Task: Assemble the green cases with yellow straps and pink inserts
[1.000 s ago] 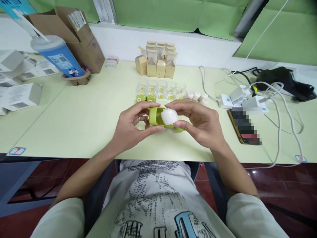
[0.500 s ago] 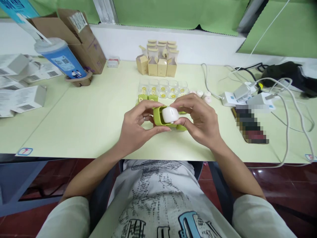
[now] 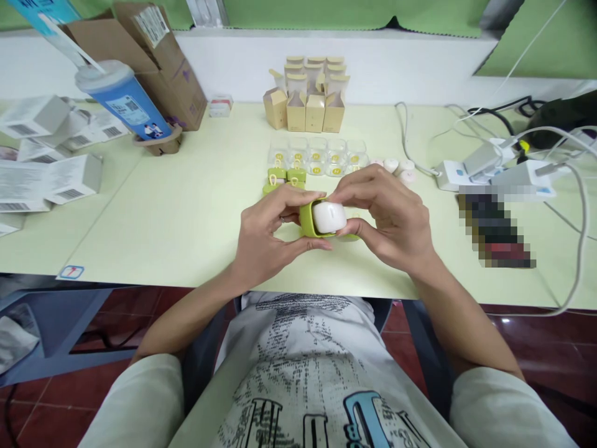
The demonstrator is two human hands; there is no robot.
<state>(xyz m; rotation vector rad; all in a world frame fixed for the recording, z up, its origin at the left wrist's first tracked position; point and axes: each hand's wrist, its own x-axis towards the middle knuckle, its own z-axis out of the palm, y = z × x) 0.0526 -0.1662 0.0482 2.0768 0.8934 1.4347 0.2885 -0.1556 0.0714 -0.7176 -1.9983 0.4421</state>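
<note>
My left hand (image 3: 265, 239) grips a yellow-green cover (image 3: 306, 221) between thumb and fingers, its opening facing right. A white rounded earbud case (image 3: 331, 218) sits partly inside that opening. Thumb and fingers of my right hand (image 3: 392, 221) pinch the white case from the right. Both are held above the table's front part. Just behind my left hand are several small green cases with loops (image 3: 296, 175). Other green pieces under my right hand are mostly hidden.
Behind the hands stand clear cups with yellow marks (image 3: 317, 157) and open tan boxes (image 3: 314, 112). Small whitish round pieces (image 3: 390, 165) lie right of the cups. A power strip with cables (image 3: 450, 177) is at the right. White boxes (image 3: 74, 180) and a blue cup (image 3: 133, 109) stand left.
The white case appears slightly deeper in the green cover, with both hands keeping their grip. The whole view has shifted slightly.
</note>
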